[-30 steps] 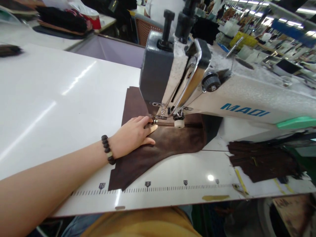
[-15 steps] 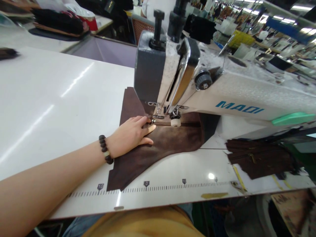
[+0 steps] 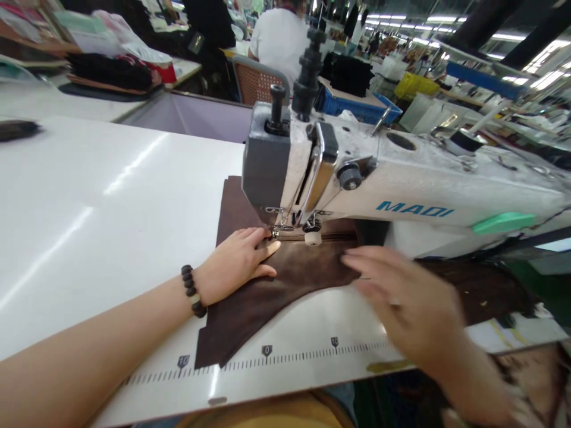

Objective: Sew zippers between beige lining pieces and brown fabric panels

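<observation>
A dark brown leather piece (image 3: 303, 267) with a zipper (image 3: 336, 236) along it lies under the head of a sewing machine (image 3: 312, 172). My left hand (image 3: 243, 255), a beaded bracelet at its wrist, rests flat on the leather with fingers spread. Its fingertips are beside the metal zipper end, left of the presser foot (image 3: 284, 227). My right hand (image 3: 401, 297) is smeared by motion, over the right end of the leather. Its fingers reach left, with the thumb apart, and I see nothing held. Whether it touches the leather I cannot tell.
More brown leather pieces with zippers (image 3: 486, 291) lie at the right, partly behind my right hand. A ruler scale (image 3: 303, 355) runs along the table's front edge. A white roller (image 3: 313, 238) hangs beside the needle area. Behind, a person in white (image 3: 279, 44) sits on a chair.
My right hand has come into view from the lower right, reaching the leather's right end. My left hand keeps its place on the leather. The whole view has shifted slightly with the head.
</observation>
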{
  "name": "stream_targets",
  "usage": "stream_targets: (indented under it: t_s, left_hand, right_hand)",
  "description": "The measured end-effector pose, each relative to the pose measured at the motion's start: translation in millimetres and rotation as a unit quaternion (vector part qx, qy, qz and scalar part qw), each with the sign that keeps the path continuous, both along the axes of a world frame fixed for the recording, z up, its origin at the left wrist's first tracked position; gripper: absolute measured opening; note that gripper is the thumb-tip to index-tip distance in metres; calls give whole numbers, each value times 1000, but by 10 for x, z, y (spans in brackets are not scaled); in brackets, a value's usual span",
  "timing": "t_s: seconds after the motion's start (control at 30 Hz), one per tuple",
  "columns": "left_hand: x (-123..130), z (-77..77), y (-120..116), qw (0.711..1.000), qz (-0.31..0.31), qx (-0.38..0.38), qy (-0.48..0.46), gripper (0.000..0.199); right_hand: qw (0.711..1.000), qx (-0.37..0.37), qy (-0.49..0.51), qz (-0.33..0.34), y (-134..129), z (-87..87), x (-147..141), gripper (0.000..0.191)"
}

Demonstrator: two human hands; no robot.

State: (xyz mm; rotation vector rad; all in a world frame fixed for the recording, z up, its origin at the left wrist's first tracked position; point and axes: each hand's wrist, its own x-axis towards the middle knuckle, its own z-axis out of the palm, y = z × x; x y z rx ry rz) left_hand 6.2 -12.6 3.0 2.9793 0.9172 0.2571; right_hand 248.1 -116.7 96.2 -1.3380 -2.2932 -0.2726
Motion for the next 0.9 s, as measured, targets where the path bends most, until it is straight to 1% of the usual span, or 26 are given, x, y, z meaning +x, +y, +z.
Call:
stream_targets:
  t_s: [0.03, 0.1, 0.17, 0.2, 0.27, 0.33, 0.43, 0.63, 0.8, 0.9]
  left_hand:
    - [0, -2, 0, 1000, 1, 0, -2, 48]
    - [1, -2, -2, 1000, 1, -2, -5, 48]
    - [4, 2, -5, 1000, 2, -4, -5, 48]
    - [5, 5, -8, 1000, 2, -5, -3, 48]
    - [8, 7, -17, 1000, 3, -2, 0, 49]
    - [13, 5, -32, 1000, 8, 5, -3, 50]
    - [28, -1, -58, 1000, 25, 14, -9, 51]
    - [71, 14, -95, 998, 56, 26, 2, 50]
    - [72, 17, -85, 998, 48, 31, -21, 52]
    - [69, 13, -73, 998, 52, 19, -23, 50]
  right_hand:
    - [1000, -18, -9, 15, 107, -146, -150, 26]
    - [996, -81, -27, -13, 327, -445, -415, 27]
    - [987, -153, -23, -30, 502, -687, -565, 29]
    - [984, -177, -16, -29, 560, -773, -590, 30]
    - [980, -197, 7, -16, 618, -878, -566, 31]
    - [979, -201, 31, -7, 625, -917, -500, 31]
    - [978, -201, 51, 3, 615, -926, -429, 32]
    - [977, -211, 34, 14, 651, -922, -403, 31]
    - [976, -215, 44, 12, 663, -928, -388, 32]
    - [975, -218, 34, 12, 662, -931, -386, 32]
